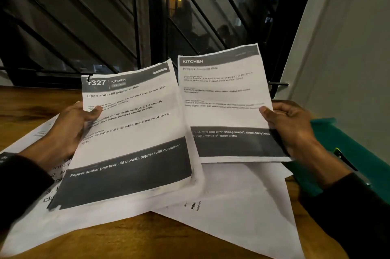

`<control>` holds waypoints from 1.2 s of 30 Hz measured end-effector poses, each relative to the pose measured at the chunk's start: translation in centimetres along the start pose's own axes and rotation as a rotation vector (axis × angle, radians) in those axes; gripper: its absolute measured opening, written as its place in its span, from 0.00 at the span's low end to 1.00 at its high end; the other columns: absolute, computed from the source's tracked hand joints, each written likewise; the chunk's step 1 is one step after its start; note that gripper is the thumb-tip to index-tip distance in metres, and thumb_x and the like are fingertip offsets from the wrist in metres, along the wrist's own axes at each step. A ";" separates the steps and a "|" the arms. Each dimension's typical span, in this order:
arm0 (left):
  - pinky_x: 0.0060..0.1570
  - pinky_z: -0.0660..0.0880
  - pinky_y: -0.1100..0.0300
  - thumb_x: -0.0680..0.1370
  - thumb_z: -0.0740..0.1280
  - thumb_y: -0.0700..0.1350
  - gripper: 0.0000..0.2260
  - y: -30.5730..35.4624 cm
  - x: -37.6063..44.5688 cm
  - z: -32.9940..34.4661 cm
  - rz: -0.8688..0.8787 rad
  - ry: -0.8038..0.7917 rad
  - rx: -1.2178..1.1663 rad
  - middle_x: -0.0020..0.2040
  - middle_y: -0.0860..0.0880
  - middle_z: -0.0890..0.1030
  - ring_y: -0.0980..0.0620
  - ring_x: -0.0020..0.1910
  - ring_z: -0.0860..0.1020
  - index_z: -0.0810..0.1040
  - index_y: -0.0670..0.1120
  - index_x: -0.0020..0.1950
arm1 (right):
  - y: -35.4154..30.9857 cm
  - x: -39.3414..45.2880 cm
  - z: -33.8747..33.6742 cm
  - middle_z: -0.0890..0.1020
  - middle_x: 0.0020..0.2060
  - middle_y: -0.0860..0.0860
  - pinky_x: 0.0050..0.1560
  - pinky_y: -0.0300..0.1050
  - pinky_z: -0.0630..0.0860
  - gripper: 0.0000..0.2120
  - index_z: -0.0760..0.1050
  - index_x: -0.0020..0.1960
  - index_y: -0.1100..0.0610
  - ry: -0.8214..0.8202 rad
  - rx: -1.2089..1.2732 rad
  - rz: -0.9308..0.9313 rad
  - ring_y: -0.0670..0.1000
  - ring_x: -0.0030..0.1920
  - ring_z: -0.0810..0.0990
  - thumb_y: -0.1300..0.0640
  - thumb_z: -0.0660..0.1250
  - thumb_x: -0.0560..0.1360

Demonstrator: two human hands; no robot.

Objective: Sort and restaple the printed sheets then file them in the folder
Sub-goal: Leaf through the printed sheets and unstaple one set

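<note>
Sorting's barely begun: my left hand (63, 130) fingers pinch the pepper shaker sheets (130, 132), my right hand (293, 125) fingers pinch the formula milk sheet (225, 107), loose sheets (242, 195) under both, nothing restapled, green folder (346, 149) beside my right fingers unfilled.

The sheet headed pepper shaker (135, 128), at nine o'clock of centre, is white with black print, a dark grey band across its top carrying white lettering, and a wider charcoal band along its bottom, also lettered white. The sheet headed formula milk (228, 100), at two o'clock, shows the same pattern: white ground, grey header, dark lower block. Loose sheets (242, 199) beneath are plain white with bits of black text. The desk (25, 111) is warm brown wood with darker grain streaks. The folder (346, 153) at three o'clock is teal green. Both sleeves (23, 191) are black.
</note>
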State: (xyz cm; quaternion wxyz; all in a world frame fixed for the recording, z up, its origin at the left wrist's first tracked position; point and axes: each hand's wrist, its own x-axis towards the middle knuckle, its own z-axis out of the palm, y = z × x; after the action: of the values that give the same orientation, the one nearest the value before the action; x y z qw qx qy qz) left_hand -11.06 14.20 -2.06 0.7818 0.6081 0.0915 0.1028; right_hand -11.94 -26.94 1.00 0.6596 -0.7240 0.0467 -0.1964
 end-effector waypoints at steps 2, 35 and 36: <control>0.37 0.83 0.52 0.81 0.62 0.37 0.14 0.1 -0.2 0.2 -0.018 -0.007 -0.007 0.50 0.49 0.86 0.49 0.44 0.86 0.76 0.45 0.65 | 0.1 -0.4 0.6 0.86 0.47 0.54 0.42 0.40 0.81 0.08 0.79 0.54 0.61 -0.075 0.010 0.022 0.49 0.43 0.86 0.61 0.69 0.76; 0.44 0.75 0.57 0.82 0.59 0.33 0.14 -0.1 0.7 -0.6 0.057 0.012 0.092 0.38 0.57 0.86 0.58 0.37 0.84 0.78 0.50 0.52 | 1.3 -1.5 1.8 0.80 0.41 0.48 0.37 0.41 0.70 0.09 0.80 0.46 0.55 -0.140 -0.807 -0.074 0.47 0.40 0.76 0.57 0.77 0.68; 0.44 0.75 0.57 0.82 0.59 0.33 0.14 -0.2 0.7 -0.5 0.060 0.011 0.091 0.38 0.57 0.86 0.59 0.36 0.84 0.78 0.50 0.52 | 1.4 -1.5 1.8 0.79 0.39 0.47 0.35 0.40 0.69 0.08 0.80 0.44 0.56 -0.151 -0.769 -0.072 0.46 0.37 0.75 0.58 0.77 0.68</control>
State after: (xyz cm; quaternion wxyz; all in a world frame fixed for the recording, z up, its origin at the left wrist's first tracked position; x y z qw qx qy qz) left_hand -10.54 14.79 -2.33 0.7493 0.6451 0.0820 0.1250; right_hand -12.43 -24.95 -0.78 0.3344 -0.9319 0.0430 -0.1339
